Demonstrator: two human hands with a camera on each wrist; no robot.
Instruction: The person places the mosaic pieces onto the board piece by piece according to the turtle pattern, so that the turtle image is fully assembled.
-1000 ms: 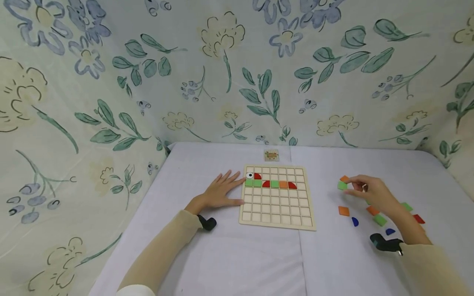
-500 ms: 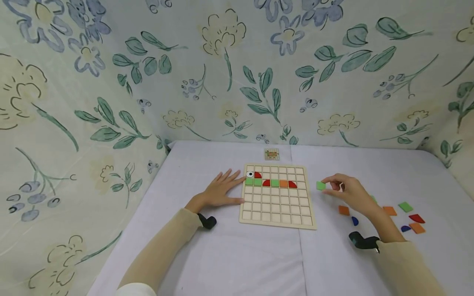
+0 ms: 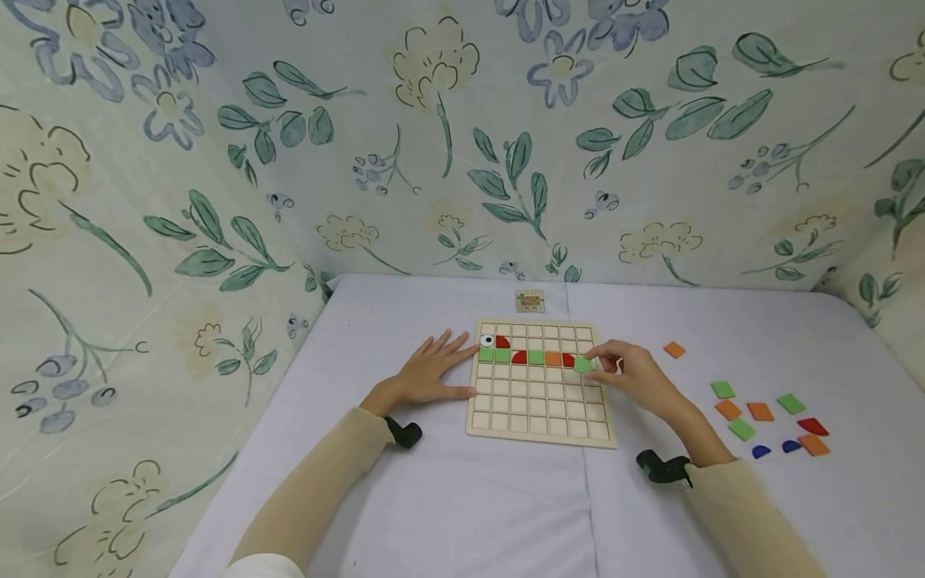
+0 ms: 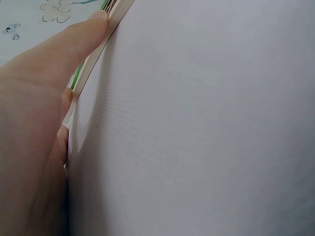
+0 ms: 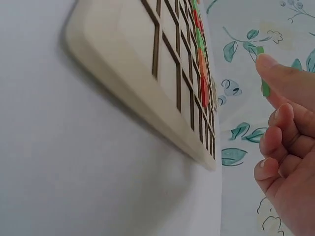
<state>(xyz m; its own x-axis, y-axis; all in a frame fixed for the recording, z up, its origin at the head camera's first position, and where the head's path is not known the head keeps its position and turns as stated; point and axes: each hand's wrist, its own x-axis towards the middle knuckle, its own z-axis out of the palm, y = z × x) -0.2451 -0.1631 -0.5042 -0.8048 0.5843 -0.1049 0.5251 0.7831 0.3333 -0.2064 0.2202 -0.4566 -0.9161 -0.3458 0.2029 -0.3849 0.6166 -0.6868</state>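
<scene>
Head view shows nearest two beige cloth sleeves [image 3: 325,474], and at each wrist one black device [image 3: 407,434] of smooth surface, two in total. The left hand [image 3: 429,377] lies with fingers straight and spread, grasping nothing, its thumb touching the edge of the board [image 3: 542,441]. The right hand [image 3: 639,379] pinches one thin green tile [image 3: 583,364], square, between thumb and index finger; the right wrist view shows this tile apart from the board, above its surface. The board is pale, wood-like, flat, with a grid of shallow square cells in seven columns. On it I count eight pieces: three green squares [image 3: 536,357], one orange square [image 3: 552,358], three red rounded pieces [image 3: 519,357] and one white eye piece [image 3: 487,340]. To the right, on the lightly creased white cloth [image 3: 433,514], ten loose pieces are visible: four orange, three green, one red and two blue half-rounds [image 3: 761,452]. Beyond the board lies one small printed card [image 3: 530,301], and farthest hangs fabric [image 3: 506,241] with painted flowers and leaves.
</scene>
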